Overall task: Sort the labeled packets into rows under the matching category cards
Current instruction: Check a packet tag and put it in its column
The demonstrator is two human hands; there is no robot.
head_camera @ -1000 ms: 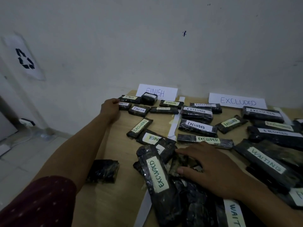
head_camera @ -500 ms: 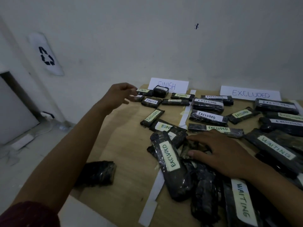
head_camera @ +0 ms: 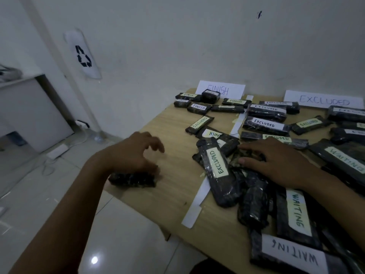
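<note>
While the right hand lay flat, fingers straight and spread, on the heap of mixed packets at the near side of the table, the left hand hung with fingers loosely curled and gripped nothing. Just under it lay a bare packet at the table's left edge; whether the hand touched it could not be told. By the wall were the FINISH card and the EXCLUDED card. FINISH packets lay before the first and EXCLUDED packets before the second, with a paper strip between them. One stray packet, marked EXCLUDED, lay on the FINISH side. WAITING packets lay nearest, beside the right forearm.
</note>
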